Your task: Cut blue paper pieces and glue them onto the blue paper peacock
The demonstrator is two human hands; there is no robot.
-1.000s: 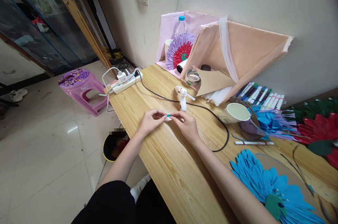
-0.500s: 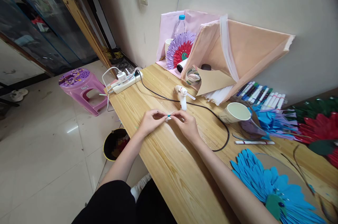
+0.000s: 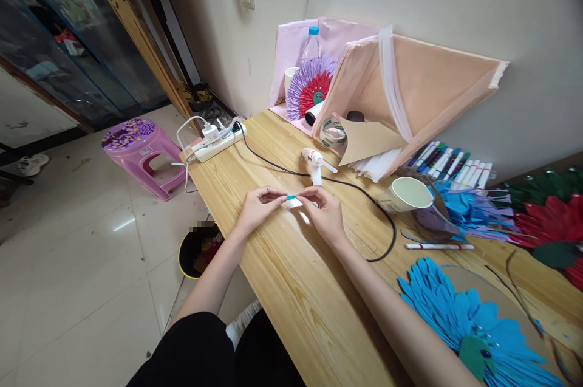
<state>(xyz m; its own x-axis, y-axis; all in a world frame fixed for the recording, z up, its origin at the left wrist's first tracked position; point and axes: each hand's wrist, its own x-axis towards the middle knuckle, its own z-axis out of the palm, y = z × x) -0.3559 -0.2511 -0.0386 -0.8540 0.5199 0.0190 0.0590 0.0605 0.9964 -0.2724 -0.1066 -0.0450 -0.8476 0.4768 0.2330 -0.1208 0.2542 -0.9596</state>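
Note:
Between my fingertips is a small blue strip, thin and pulled level above the table; its material is too small to make out. My left hand pinches one end, fingers closed. The other end is in the pinch of my right hand. Just beyond my hands a white hot glue gun stands on the wooden table, nozzle towards the right. To the right of my forearm lies a blue feathered peacock craft with a green head on brown card.
A black cable loops from the power strip around the glue gun. On the right are a paper cup, several markers and a white pen. A pink stool and a bin stand on the floor.
My hands have moved slightly apart, and more of the blue strip shows between my fingertips. The other things on the table stay where they were.

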